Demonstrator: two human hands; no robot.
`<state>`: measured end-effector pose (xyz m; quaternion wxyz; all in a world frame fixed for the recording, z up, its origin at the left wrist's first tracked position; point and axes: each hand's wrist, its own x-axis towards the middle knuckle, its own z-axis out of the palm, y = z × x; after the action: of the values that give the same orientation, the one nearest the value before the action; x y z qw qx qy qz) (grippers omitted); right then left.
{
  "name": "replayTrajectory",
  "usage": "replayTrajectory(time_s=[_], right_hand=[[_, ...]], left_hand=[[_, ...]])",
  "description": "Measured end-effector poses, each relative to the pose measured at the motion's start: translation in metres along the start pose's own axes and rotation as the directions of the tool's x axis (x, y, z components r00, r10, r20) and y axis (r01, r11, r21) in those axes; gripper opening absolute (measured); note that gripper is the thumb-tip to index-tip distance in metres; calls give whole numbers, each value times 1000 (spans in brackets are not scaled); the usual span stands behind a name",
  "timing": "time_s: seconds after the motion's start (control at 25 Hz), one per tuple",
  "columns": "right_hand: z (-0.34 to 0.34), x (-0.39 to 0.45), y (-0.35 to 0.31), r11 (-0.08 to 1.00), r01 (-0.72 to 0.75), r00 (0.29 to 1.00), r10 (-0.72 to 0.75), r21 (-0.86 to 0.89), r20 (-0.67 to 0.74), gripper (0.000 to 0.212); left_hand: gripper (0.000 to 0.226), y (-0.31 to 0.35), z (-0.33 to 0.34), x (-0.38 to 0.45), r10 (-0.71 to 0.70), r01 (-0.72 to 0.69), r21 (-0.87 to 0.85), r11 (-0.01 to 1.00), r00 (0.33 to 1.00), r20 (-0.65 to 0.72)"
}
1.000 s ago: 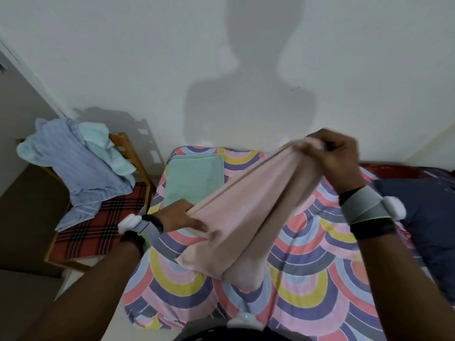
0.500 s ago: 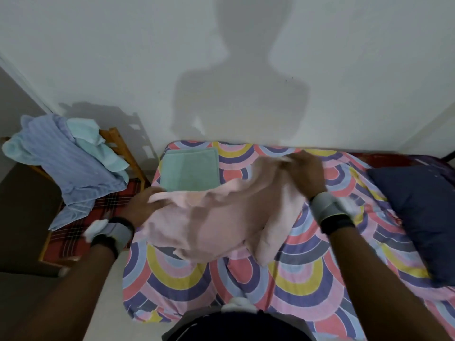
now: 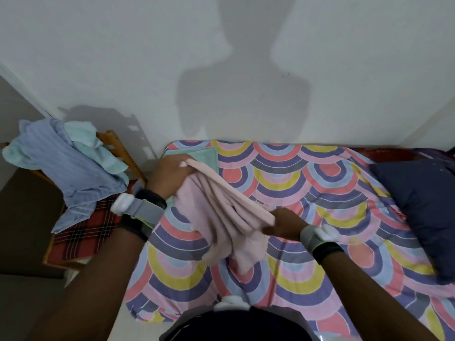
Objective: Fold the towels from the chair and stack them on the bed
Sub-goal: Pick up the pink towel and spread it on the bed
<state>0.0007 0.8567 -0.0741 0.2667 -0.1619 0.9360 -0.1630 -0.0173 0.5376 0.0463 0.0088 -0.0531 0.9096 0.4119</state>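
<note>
From my remote seat, the fingers were the story: the left hand (image 3: 172,174) had its fingers curled round the far end of the pink towel (image 3: 221,217), thumb pressed on top of the folded edge. The right hand (image 3: 280,223) pinched the near end of that same edge, fingers tucked beneath the cloth, so I could not tell how they lay underneath. Between the two grips the towel ran as a taut doubled band, and the rest sagged in loose pleats, with the lowest part seeming to brush the bedspread.

By my reckoning this towel was mid-fold, not yet squared and not yet stacked. One piece looked finished: a green towel (image 3: 209,156) lay flat and folded at the far left corner of the bed (image 3: 320,193), partly hidden behind the left hand. I judged the pink one was headed on top of it.

Plenty was left. On the wooden chair (image 3: 115,146) a blue striped cloth (image 3: 73,173) hung in a heap with a pale aqua towel (image 3: 98,153) bunched over the chair back, above a red plaid seat cover (image 3: 81,232).

The bed wore a sheet of bright arches, soft and slightly rumpled, so I expected folds to need smoothing. A dark blue pillow (image 3: 423,212) sat at the right end. The white wall (image 3: 123,57) behind carried the person's shadow.
</note>
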Motion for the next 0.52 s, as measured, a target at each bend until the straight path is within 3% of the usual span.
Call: replayTrajectory(time_s=[0.12,0.16,0.24,0.36,0.44,0.52], right_hand=[[35,2,55,978,-211,973,209,5,98,33],[44,2,71,971,-241,964,241,-12,112,32],[65,2,98,954,-296,945,298,-36,137,29],[92,1,114,939,-321,946,311,120,93,8],[91,-3,96,907,-246,960,276,341,-40,29],[76,-6,61,788,-166,948,292,593,-122,20]], left_hand=[[11,-32,-42,12,-189,188,-26,982,965,-182],[8,-43,-53,12,-109,151,173,973,967,-230],[28,-70,-64,10,51,54,507,860,980,-191],[43,-106,-72,8,-113,232,648,725,969,-220],[38,-126,-74,8,-288,391,601,697,920,-264],[37,-129,-62,-1,-500,556,234,797,826,-261]])
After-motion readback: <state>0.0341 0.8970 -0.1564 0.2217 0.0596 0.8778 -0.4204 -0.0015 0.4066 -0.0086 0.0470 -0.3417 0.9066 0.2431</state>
